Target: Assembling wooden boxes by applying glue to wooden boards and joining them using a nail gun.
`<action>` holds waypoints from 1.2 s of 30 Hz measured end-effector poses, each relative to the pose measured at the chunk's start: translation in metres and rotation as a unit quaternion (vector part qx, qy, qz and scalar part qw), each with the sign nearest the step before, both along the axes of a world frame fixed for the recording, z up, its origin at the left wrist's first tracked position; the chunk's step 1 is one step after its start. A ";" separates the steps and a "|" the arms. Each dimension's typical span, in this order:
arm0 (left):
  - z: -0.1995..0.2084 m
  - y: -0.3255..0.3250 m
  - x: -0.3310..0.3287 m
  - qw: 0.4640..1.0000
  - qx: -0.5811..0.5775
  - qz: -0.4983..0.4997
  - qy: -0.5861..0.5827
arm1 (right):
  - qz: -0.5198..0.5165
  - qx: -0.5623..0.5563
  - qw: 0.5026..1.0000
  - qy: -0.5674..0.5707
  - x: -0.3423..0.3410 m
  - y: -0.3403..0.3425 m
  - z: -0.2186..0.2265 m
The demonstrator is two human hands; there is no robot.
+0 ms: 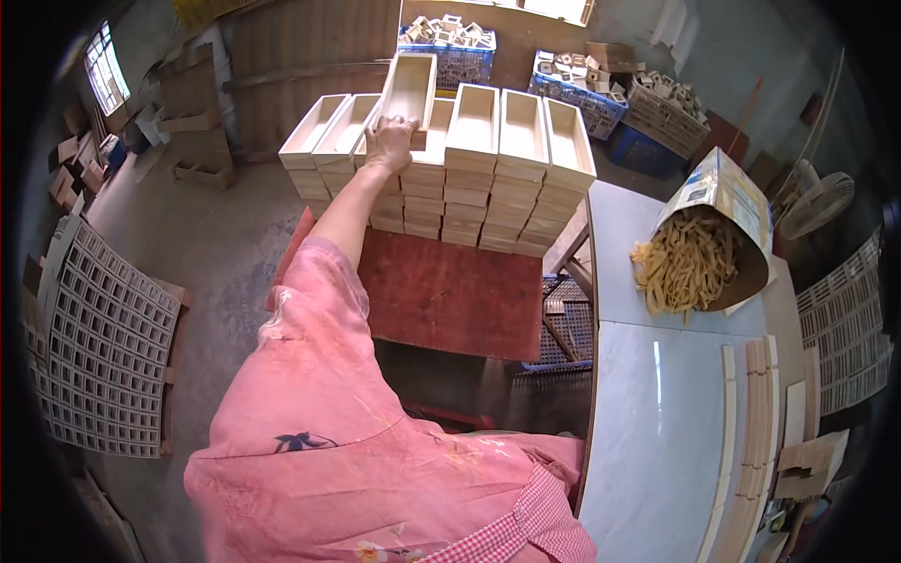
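My left hand (390, 144) reaches forward and is closed on the near end of a pale wooden box (411, 86). That box is long, narrow and open-topped, and it sits higher than the row around it. Beneath and to both sides stand stacks of matching wooden boxes (474, 117), several layers deep, side by side on a red board (450, 291). Part of the stack is hidden behind my hand and forearm. My right hand is out of view.
At my right a pale-topped table (657, 403) carries an open carton (741, 206) spilling tan strips (690, 263), and long wooden slats (755, 441). Blue crates (450, 64) of small wooden pieces stand behind the stacks. A lattice of wooden frames (103, 347) leans at the left.
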State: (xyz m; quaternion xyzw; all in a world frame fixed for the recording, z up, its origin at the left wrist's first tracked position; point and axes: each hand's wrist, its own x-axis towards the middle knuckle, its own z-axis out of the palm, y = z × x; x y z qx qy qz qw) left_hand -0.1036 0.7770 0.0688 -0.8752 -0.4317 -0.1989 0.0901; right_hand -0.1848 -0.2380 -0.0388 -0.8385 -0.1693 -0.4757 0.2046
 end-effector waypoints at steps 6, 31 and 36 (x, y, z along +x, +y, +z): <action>-0.028 0.006 0.019 0.992 -0.102 -0.074 -0.015 | -0.413 -0.035 0.837 0.357 -0.008 -0.017 -0.019; -0.194 -0.076 0.060 0.950 0.083 -0.300 -0.031 | -0.475 0.081 0.845 0.233 -0.009 -0.035 -0.004; -0.171 -0.195 0.107 0.906 0.099 -0.409 -0.036 | -0.620 0.057 0.693 0.363 -0.039 -0.119 0.004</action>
